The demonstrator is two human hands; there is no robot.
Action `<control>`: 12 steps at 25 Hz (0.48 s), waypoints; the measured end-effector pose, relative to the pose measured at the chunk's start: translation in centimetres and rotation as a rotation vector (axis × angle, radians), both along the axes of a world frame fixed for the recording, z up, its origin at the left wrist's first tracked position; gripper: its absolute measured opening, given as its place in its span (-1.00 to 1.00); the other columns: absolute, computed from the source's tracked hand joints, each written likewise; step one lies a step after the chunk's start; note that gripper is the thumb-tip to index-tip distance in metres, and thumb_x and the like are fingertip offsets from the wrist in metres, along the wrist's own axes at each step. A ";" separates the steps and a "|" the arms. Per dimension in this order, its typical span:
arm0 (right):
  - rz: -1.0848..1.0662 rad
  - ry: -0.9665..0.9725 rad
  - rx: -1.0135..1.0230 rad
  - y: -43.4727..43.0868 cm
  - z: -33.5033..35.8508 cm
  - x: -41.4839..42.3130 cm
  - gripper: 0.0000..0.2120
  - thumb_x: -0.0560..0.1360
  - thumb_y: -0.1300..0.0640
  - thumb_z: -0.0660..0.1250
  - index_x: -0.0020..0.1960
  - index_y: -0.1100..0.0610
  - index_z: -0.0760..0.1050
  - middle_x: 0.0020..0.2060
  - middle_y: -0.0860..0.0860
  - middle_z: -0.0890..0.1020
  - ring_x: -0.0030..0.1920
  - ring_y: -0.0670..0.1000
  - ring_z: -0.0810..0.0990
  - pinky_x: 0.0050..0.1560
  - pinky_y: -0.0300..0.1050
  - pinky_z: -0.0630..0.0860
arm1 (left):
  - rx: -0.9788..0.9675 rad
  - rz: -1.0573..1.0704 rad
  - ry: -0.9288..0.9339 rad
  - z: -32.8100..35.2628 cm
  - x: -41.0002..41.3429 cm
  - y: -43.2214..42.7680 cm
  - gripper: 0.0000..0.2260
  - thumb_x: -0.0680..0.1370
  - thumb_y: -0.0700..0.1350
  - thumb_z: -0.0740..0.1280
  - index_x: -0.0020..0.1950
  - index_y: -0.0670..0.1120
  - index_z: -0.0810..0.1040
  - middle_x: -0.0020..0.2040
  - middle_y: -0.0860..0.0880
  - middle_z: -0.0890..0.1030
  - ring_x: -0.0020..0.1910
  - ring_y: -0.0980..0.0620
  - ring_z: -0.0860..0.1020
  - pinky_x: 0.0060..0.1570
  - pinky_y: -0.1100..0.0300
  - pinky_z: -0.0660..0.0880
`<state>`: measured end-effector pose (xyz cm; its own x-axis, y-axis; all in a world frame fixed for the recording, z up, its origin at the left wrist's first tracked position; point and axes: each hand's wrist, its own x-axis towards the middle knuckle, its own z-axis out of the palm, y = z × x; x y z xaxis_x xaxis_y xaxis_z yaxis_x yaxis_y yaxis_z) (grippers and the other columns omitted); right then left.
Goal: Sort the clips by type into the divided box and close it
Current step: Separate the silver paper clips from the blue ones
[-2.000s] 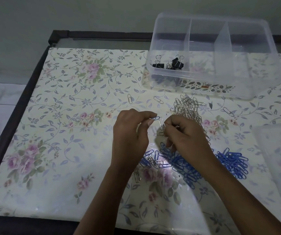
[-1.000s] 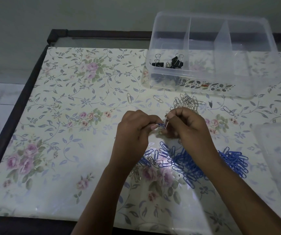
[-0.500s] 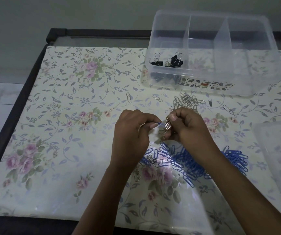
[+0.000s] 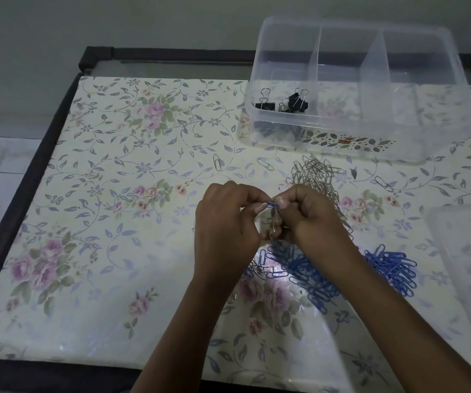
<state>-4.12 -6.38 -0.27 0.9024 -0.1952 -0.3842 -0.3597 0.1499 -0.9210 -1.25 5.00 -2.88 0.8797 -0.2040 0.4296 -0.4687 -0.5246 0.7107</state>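
Hands closing together since half a second ago: fingertips (image 4: 260, 207) now meeting over a blue paper clip (image 4: 272, 205), where a gap was showing between them. Left hand (image 4: 225, 222) pinching one end of that clip, thumb against forefinger, other fingers curled in. Right hand (image 4: 311, 219) pinching the other end, with a few silver paper clips (image 4: 275, 222) hanging beneath its fingers, apparently hooked to the blue one.

Judging this as untangling: working the two kinds apart so each is going into its own compartment. Hands holding the tangle raised off the floral tablecloth (image 4: 115, 194), likely so the silver ones are dangling free.

Silver clip pile (image 4: 318, 177) lying just beyond the right hand; blue clip pile (image 4: 313, 272) spreading nearer the body and rightward. Stray silver clip (image 4: 216, 161) lying apart, toward the box.

Divided box (image 4: 257, 80) standing open at the far edge, black binder clips (image 4: 282, 102) sitting in its left compartment, the other two showing nothing. Clear lid (image 4: 467, 251) lying at right, off the box.
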 end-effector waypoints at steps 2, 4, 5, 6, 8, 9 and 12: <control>-0.017 -0.013 0.040 0.1 0.0 0.0 -0.79 0.56 0.33 0.13 -0.23 0.20 0.38 -0.34 0.18 0.46 -0.52 -0.13 0.54 -0.45 -0.28 0.53 | -0.012 0.032 0.012 0.1 -0.1 -0.2 -0.90 0.39 -0.22 0.23 -0.24 -0.12 0.54 -0.29 0.07 0.54 -0.25 0.08 0.41 -0.25 0.21 0.33; -0.049 -0.027 0.118 0.2 -0.1 0.0 -0.79 0.56 0.34 0.12 -0.22 0.19 0.39 -0.36 0.18 0.47 -0.49 -0.11 0.54 -0.42 -0.24 0.56 | -0.032 0.036 0.031 0.1 -0.1 -0.2 -0.90 0.39 -0.28 0.26 -0.23 -0.12 0.54 -0.25 0.14 0.50 -0.23 0.10 0.41 -0.23 0.28 0.33; -0.068 -0.034 0.173 0.3 -0.1 0.0 -0.79 0.56 0.34 0.12 -0.21 0.20 0.41 -0.36 0.17 0.48 -0.49 -0.09 0.54 -0.41 -0.22 0.57 | -0.039 0.026 0.038 0.1 0.0 -0.2 -0.90 0.39 -0.29 0.27 -0.22 -0.12 0.54 -0.24 0.15 0.49 -0.22 0.12 0.42 -0.21 0.31 0.33; -0.084 -0.041 0.236 0.2 -0.1 0.0 -0.80 0.55 0.35 0.12 -0.19 0.21 0.43 -0.36 0.17 0.49 -0.48 -0.08 0.55 -0.42 -0.22 0.56 | -0.042 0.015 0.043 0.0 0.1 -0.1 -0.90 0.39 -0.30 0.28 -0.21 -0.13 0.54 -0.23 0.15 0.49 -0.21 0.13 0.42 -0.19 0.35 0.32; -0.073 -0.065 0.286 -0.1 0.1 0.1 -0.81 0.54 0.36 0.14 -0.15 0.22 0.49 -0.33 0.18 0.52 -0.45 -0.07 0.57 -0.38 -0.25 0.56 | -0.041 0.016 0.045 0.0 0.3 0.2 -0.90 0.40 -0.32 0.30 -0.20 -0.13 0.54 -0.22 0.14 0.50 -0.20 0.15 0.42 -0.15 0.42 0.30; -0.054 -0.080 0.277 -0.2 0.2 0.0 -0.81 0.53 0.37 0.15 -0.12 0.21 0.51 -0.32 0.18 0.54 -0.43 -0.06 0.58 -0.33 -0.24 0.58 | -0.040 0.028 0.043 0.0 0.4 0.4 -0.89 0.41 -0.33 0.31 -0.19 -0.13 0.55 -0.22 0.14 0.50 -0.20 0.15 0.42 -0.13 0.43 0.30; -0.044 -0.106 0.274 -0.4 0.3 -0.1 -0.81 0.46 0.41 0.23 -0.07 0.20 0.56 -0.36 0.07 0.58 -0.36 -0.03 0.62 -0.16 -0.16 0.62 | -0.036 0.056 0.043 0.0 0.6 0.6 -0.88 0.42 -0.32 0.30 -0.18 -0.11 0.54 -0.22 0.15 0.51 -0.19 0.16 0.43 -0.12 0.44 0.30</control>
<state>-4.20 -6.82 0.01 0.9332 -0.1371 -0.3323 -0.2513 0.4119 -0.8759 -0.67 5.58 -2.86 0.9072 -0.1393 0.3971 -0.4079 -0.5226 0.7487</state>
